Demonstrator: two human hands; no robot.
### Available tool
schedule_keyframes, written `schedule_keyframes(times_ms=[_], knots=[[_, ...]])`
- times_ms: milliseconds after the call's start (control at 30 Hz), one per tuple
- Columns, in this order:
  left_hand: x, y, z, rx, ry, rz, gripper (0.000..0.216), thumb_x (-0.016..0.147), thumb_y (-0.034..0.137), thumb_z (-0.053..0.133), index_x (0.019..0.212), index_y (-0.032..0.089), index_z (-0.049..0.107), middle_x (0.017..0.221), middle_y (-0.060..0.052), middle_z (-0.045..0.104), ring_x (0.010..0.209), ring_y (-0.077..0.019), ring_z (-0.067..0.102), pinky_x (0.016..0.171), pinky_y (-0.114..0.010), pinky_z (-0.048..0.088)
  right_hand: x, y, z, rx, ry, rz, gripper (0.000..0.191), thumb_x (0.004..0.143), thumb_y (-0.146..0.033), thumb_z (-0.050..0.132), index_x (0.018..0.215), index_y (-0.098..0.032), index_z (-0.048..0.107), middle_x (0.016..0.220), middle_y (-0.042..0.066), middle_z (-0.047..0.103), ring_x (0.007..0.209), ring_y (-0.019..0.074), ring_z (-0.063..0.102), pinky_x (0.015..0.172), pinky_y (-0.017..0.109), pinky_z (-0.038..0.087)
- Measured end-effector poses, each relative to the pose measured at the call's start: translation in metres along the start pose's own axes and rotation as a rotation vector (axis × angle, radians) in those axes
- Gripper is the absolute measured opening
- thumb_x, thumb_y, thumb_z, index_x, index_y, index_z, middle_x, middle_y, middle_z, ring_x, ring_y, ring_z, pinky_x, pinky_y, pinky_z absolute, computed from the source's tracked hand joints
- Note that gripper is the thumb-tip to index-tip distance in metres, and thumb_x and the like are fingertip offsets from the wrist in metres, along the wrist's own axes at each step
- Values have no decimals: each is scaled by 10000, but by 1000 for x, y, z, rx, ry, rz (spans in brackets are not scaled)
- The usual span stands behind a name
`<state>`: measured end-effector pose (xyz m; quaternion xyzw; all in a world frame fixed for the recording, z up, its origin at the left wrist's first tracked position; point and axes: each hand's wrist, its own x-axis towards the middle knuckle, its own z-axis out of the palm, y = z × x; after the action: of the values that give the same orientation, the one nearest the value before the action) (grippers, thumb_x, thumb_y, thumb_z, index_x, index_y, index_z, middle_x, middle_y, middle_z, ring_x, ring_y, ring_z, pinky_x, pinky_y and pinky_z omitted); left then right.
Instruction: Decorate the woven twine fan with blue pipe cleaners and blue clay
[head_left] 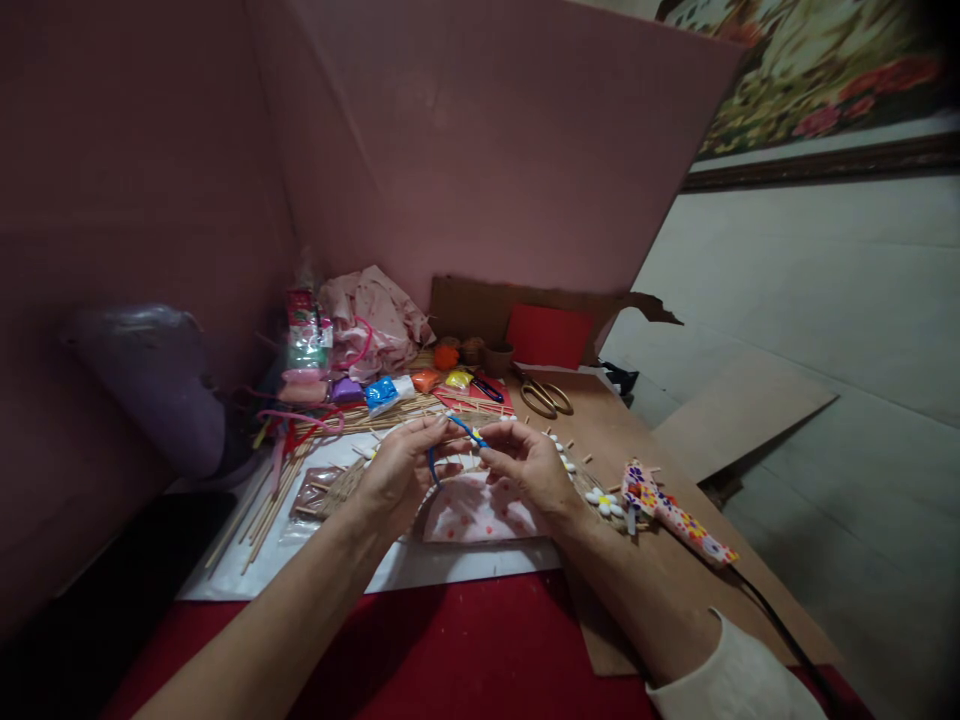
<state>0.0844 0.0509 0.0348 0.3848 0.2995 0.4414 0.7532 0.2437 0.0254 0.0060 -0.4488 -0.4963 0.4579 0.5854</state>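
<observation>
A thin blue strip, fuzzy like a pipe cleaner [466, 429], runs between my two hands. My left hand [401, 468] pinches one end between thumb and fingertips, and a loose length hangs below its fingers. My right hand [529, 465] closes thumb and fingers on the other end. Beneath them lies a rounded twine-wrapped craft piece with short sticks poking outward. White daisies with yellow centres [604, 502] sit along its rim. Pale pink cloth with red dots [484, 512] covers its near middle. My hands hide part of the piece.
Thin wooden sticks [259, 515] lie at left on white sheeting [397, 570]. Coloured clay packets [382, 394] stand behind. Gold-handled scissors [546, 398] rest on cardboard [600, 400]. A flower-patterned glue gun [679, 515] with a black cord lies right. Pink walls [480, 150] rise behind.
</observation>
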Motion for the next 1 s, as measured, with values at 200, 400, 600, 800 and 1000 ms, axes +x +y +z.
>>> schedule_keyframes(times_ms=[200, 400, 600, 800, 1000], knots=[[0, -1, 0, -37, 2, -12, 120, 782, 234, 620, 786, 116, 638, 790, -49, 648, 745, -133, 621, 611, -218, 470, 0, -3, 2, 3, 18, -7, 203, 644, -274, 741, 764, -142, 644, 612, -12, 613, 488, 74, 525, 440, 198, 462], [-2, 0, 3, -78, 12, -28, 102, 775, 225, 623, 741, 130, 631, 785, -42, 665, 734, -136, 626, 626, -240, 477, -2, -9, 3, -33, 24, 24, 208, 666, -318, 726, 743, -138, 654, 514, -23, 590, 426, 88, 533, 422, 219, 472], [-2, 0, 3, -93, 10, -36, 92, 779, 225, 618, 755, 139, 639, 782, -33, 666, 749, -140, 636, 622, -233, 473, -1, -9, 2, -52, 29, 12, 234, 683, -357, 706, 746, -142, 639, 509, -24, 589, 418, 88, 534, 428, 222, 474], [-1, 0, 3, -76, 13, -21, 105, 777, 222, 610, 762, 125, 648, 803, -41, 668, 756, -138, 635, 619, -231, 473, 0, -6, 3, -33, -15, -39, 305, 721, -388, 675, 909, -154, 620, 626, -17, 591, 468, 82, 501, 434, 222, 447], [-1, 1, 3, -94, 62, -32, 99, 789, 207, 587, 748, 132, 637, 782, -40, 668, 745, -148, 640, 621, -249, 478, -3, -10, 4, -100, -4, -86, 227, 681, -311, 719, 808, -162, 606, 657, -21, 580, 513, 76, 471, 457, 207, 381]])
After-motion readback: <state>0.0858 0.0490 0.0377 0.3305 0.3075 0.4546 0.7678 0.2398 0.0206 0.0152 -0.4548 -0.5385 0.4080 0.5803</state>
